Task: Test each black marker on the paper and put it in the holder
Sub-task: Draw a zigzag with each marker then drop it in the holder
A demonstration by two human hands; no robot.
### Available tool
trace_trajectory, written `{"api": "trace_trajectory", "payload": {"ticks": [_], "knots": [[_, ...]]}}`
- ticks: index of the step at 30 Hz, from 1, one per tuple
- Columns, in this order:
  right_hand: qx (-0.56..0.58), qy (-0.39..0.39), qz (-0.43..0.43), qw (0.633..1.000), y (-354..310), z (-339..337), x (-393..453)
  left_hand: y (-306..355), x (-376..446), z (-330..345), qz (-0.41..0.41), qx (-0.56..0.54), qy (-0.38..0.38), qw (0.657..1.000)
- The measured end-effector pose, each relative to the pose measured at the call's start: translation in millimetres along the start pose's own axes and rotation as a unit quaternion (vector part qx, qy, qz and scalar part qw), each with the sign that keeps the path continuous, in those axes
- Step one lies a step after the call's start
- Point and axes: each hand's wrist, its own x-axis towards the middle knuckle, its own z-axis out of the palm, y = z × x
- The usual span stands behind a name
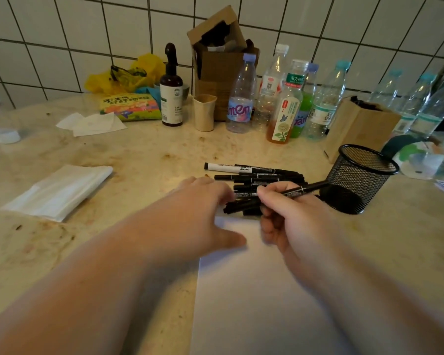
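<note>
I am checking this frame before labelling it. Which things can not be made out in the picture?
- Head view: the left hand covers the near ends of the marker pile, so the count is unclear.
- The right hand grips a black marker; its fingers hide the tip, capped or not.
- The inside of the mesh holder is too dark to read.
- The paper is cut off by the bottom edge.

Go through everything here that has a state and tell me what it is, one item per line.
Right hand: gripping one black marker.
Left hand: fingers reaching onto the marker pile, holding nothing that shows.
Holder: upright; no markers visible in it.
Paper: flat, blank where visible.
Spray bottle: upright, nozzle on.
Cup: upright; contents not visible.
Tall box: flap open.
Water bottles: upright, capped.
</note>
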Motion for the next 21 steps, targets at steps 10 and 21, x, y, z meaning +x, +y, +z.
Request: {"api": "trace_trajectory", "payload": {"ticks": [10,21], "knots": [[0.045,-0.103,0.048,0.992,1,-3,1,11,-2,-5,0.008,-0.111,-0.022,0.994],[0.190,-0.052,0.063,0.978,-5,-12,3,1,-9,-35,-0.071,-0.222,-0.180,0.956]]}}
